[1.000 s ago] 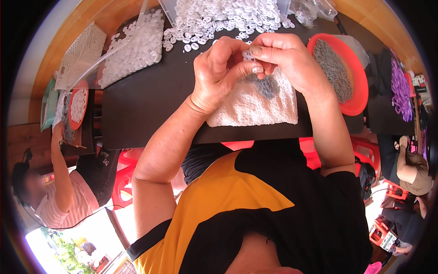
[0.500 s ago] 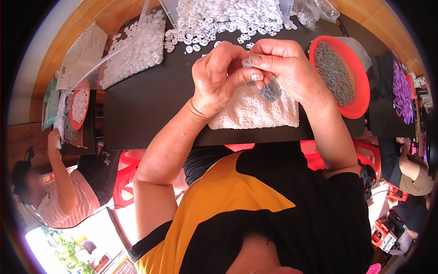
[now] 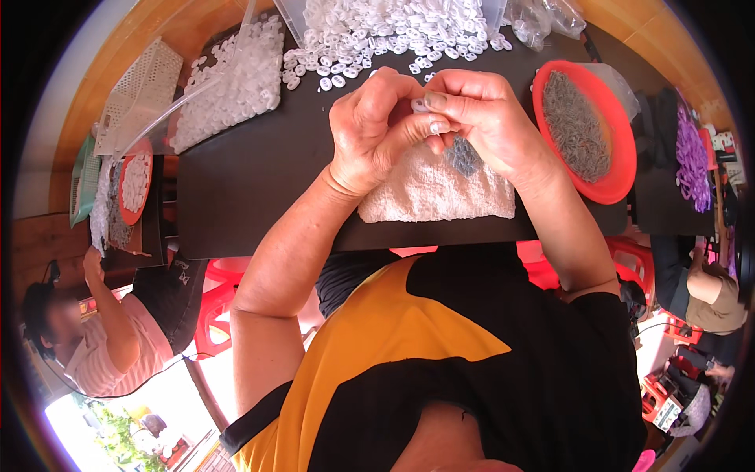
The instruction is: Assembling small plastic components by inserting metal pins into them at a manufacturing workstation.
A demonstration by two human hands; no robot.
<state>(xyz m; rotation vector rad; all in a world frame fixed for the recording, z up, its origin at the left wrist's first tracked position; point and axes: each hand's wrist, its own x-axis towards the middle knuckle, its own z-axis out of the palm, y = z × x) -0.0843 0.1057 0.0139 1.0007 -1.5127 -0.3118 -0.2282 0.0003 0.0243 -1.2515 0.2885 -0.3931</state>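
My left hand (image 3: 373, 130) and my right hand (image 3: 484, 114) meet over the far part of a folded cream towel (image 3: 432, 200). Between their fingertips sits a small white oval plastic piece (image 3: 418, 104), partly covered by the thumbs. Both hands are closed in a pinch, and the right thumb touches the piece's edge. Whether a smaller part is also held there is hidden by the fingers. Beneath the right hand, a little pile of small grey pieces (image 3: 464, 157) rests on the towel.
Many similar white pieces (image 3: 393, 43) spill from a clear bin at the far edge of the dark table (image 3: 252, 204). A clear bag of white pieces (image 3: 228, 94) lies left. On the right stands a red bowl (image 3: 617, 189) of grey pieces. Co-workers sit at both sides.
Both hands have shifted very slightly to the left, still pinched together around the white piece. The co-worker on the left has lowered a hand a little.
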